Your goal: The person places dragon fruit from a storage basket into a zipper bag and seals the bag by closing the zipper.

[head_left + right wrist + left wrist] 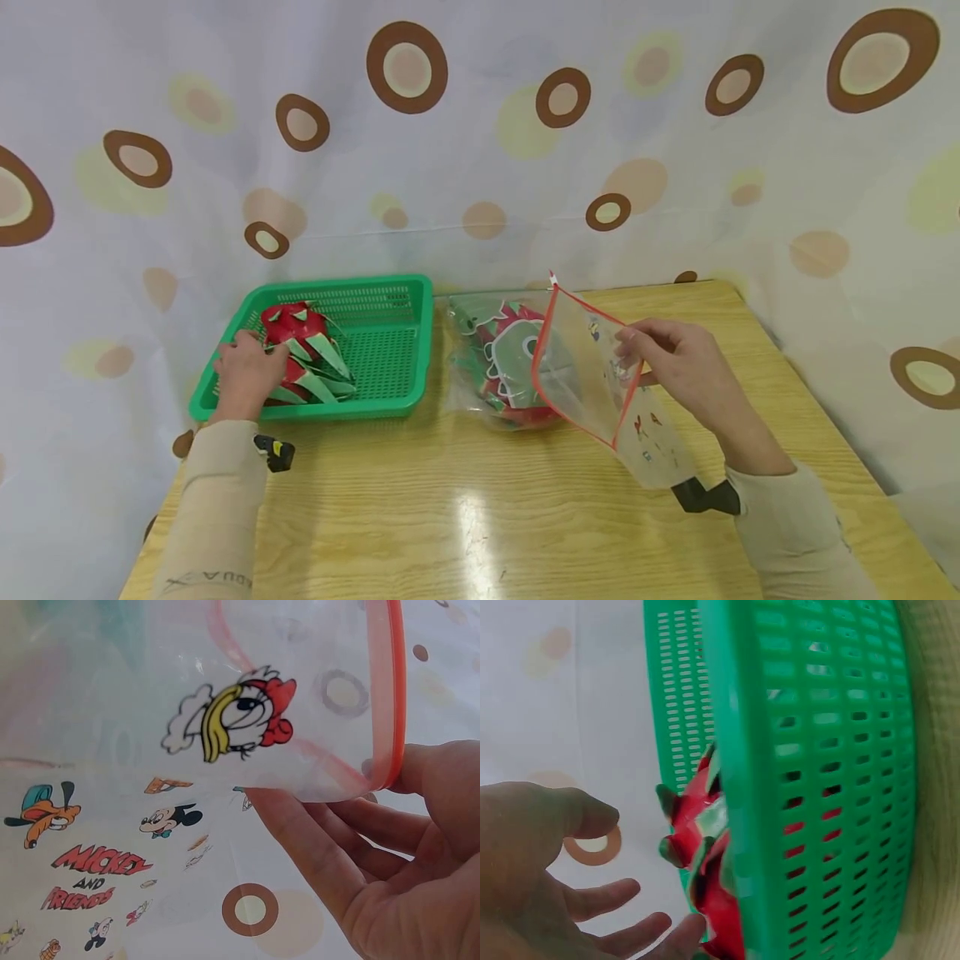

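My left hand [251,372] is over the near left side of a green plastic basket [424,342], right beside the fruit. Its thumb and fingers are spread apart in the left wrist view, with fingertips close to a red dragon fruit [721,911]; contact is unclear. Another dragon fruit [287,323] with green scales lies behind it in the basket. At the right, my right hand [690,371] pinches the rim of a translucent cartoon-printed zip pouch [588,367]. The pouch's red-edged mouth gapes toward the left. Printed on its side is a duck's head [238,716].
A clear bag [461,392] with a printed cartoon face holds red and green things, partly hidden behind the pouch. Basket and bag stand on a wooden table [390,508]. A spotted white curtain [465,158] hangs behind and along both sides.
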Motion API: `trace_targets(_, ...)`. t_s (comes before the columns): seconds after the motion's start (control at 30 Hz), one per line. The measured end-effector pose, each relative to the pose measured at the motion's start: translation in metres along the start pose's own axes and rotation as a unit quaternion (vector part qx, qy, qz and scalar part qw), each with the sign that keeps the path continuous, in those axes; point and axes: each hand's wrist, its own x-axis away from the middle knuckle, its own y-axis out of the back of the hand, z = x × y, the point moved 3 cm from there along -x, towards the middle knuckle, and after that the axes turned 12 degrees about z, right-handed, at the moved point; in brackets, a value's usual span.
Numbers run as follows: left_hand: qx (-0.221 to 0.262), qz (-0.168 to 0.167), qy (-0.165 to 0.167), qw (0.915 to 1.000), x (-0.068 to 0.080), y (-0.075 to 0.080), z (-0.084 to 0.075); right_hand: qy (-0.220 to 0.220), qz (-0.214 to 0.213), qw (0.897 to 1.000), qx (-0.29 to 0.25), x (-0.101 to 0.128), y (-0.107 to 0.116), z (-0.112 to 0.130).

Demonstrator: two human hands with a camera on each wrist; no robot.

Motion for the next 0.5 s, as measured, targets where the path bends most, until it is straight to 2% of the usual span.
trace_targets(0.2, -0.074, 0.023, 0.031, 0.9965, 0.001, 0.009, 0.004, -0.001, -0.001, 1.000, -0.002, 0.000, 0.000, -0.002)
trace_targets(0.3, -0.097, 0.068, 0.045, 0.9920, 0.001, 0.008, 0.009, -0.003, 0.000, 1.000, 0.001, 0.000, 0.000, -0.003)
trace_targets(0.43, -0.097, 0.115, 0.051, 0.9873, 0.000, 0.004, 0.017, -0.002, -0.002, 1.000, 0.005, 0.000, 0.000, -0.003)
trace_targets(0.5, -0.090, 0.121, 0.057, 0.9870, -0.002, 0.003, 0.020, 0.000, -0.003, 1.000, 0.007, 0.000, 0.000, -0.003)
